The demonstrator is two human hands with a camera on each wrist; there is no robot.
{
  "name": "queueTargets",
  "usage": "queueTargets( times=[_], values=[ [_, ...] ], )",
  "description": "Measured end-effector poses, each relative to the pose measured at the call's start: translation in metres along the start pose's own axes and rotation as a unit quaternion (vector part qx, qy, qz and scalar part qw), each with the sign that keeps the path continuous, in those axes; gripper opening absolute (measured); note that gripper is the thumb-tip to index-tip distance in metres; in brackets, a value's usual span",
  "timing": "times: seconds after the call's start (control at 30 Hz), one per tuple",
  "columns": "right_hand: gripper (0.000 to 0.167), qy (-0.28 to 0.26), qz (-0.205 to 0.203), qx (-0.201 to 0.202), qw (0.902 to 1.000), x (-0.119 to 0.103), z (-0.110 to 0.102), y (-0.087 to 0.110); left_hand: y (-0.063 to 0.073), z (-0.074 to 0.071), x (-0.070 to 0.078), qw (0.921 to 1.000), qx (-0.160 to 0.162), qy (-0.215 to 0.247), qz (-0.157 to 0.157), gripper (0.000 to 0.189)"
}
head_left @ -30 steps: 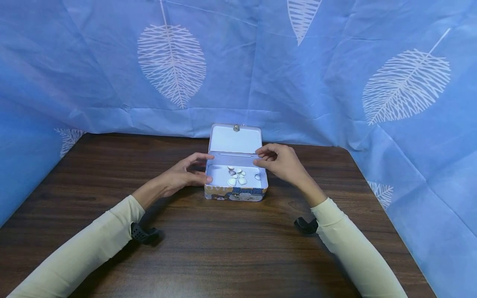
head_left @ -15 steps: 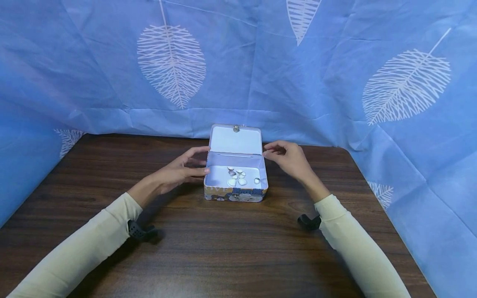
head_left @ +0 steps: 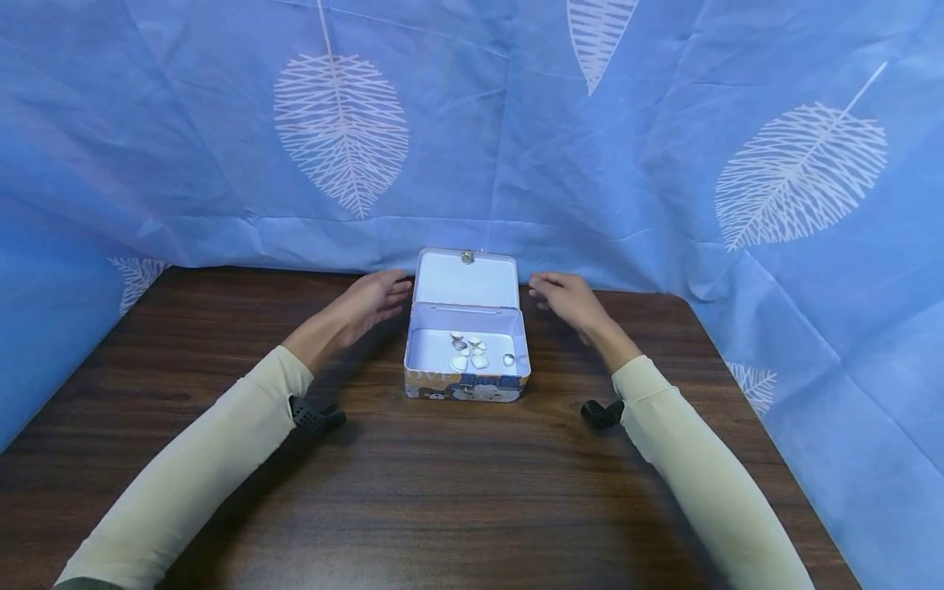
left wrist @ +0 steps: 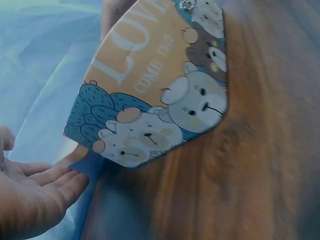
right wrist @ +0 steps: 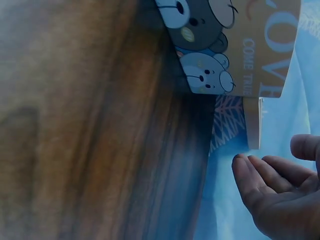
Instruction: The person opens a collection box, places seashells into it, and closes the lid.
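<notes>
A small tin box (head_left: 468,387) with a bear print stands on the table with its lid (head_left: 466,279) raised and leaning back. Inside lie several small pale seashells (head_left: 479,360), mostly grouped near the middle. My left hand (head_left: 369,305) is just left of the lid, fingers extended and holding nothing. On the opposite side, my right hand (head_left: 569,301) hovers beside the lid with its fingers loosely bent and nothing in them. Both wrist views show the printed side walls, with the fingertips of my left hand (left wrist: 40,197) and right hand (right wrist: 277,192) close to the lid's edge.
The dark wooden table (head_left: 472,492) extends in front of the box and to both sides. A blue cloth (head_left: 472,147) with white leaf prints hangs right behind the table's back edge. Black straps (head_left: 317,416) sit at the wrists.
My left hand has left the box's left wall and moved back beside the lid. My right hand has drawn away from over the box to the lid's right side.
</notes>
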State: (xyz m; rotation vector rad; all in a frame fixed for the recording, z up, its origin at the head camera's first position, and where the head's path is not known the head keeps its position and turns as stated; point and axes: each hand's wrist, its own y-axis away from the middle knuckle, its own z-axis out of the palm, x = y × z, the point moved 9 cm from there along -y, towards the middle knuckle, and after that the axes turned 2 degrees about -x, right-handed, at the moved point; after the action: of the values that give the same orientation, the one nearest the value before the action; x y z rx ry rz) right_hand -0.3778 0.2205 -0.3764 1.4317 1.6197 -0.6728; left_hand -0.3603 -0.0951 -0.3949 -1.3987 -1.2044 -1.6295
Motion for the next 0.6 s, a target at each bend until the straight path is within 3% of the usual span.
queueTargets(
  times=[0.17, 0.33, 0.6],
  values=[
    [0.065, -0.077, 0.025, -0.034, 0.9962, -0.001, 0.003, -0.011, -0.013, 0.006, 0.011, 0.9998, -0.013, 0.015, -0.004, 0.079],
    [0.071, -0.142, 0.044, -0.064, 0.9867, -0.001, 0.01, -0.023, -0.024, 0.007, 0.017, 0.9973, -0.014, 0.063, -0.035, 0.088],
    [0.08, -0.237, 0.046, -0.125, 0.9623, -0.01, 0.024, -0.032, -0.033, 0.008, 0.018, 0.9874, -0.026, 0.134, -0.08, 0.093]
  ],
)
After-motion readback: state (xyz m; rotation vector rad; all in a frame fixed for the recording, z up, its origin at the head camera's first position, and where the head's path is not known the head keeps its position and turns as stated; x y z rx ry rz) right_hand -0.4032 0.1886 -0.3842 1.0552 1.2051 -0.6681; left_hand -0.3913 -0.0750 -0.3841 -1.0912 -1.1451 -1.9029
